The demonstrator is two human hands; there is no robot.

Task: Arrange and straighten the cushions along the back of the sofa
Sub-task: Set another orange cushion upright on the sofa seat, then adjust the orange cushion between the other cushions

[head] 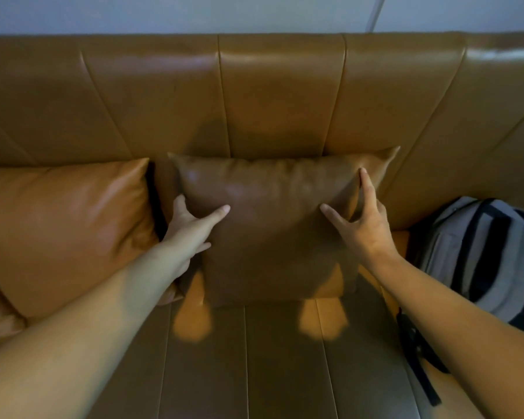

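A tan leather cushion (273, 225) stands upright against the sofa back (279, 95), in the middle of the view. My left hand (191, 228) rests on its left edge, thumb on the front face and fingers spread. My right hand (360, 222) touches its right side, with the index finger pointing up along the edge and the thumb on the front. Neither hand wraps around the cushion. A second tan cushion (64, 234) leans at the left, close beside the first one with a dark gap between them.
A grey and black backpack (484, 255) lies on the seat at the right, its black strap (418, 355) trailing toward the front. The sofa seat (254, 367) stretches out below the cushions. A pale wall (194, 13) rises behind the sofa.
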